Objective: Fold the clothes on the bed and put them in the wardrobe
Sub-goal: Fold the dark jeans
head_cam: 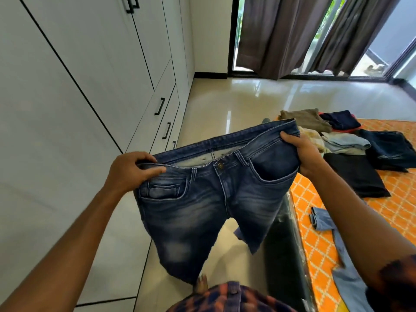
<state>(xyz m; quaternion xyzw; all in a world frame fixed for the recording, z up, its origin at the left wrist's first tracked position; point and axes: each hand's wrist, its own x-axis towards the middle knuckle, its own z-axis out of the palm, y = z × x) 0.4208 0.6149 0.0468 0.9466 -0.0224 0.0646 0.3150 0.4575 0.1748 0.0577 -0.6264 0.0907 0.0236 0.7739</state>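
1. We hold the jeans (209, 194) up by the waistband over the floor, between wardrobe (90, 86) and bed (315, 244).
2. Our left hand (130, 172) and right hand (301, 152) pinch its two ends, fingers curled.
3. We should bring the ends together evenly, so the legs stack.
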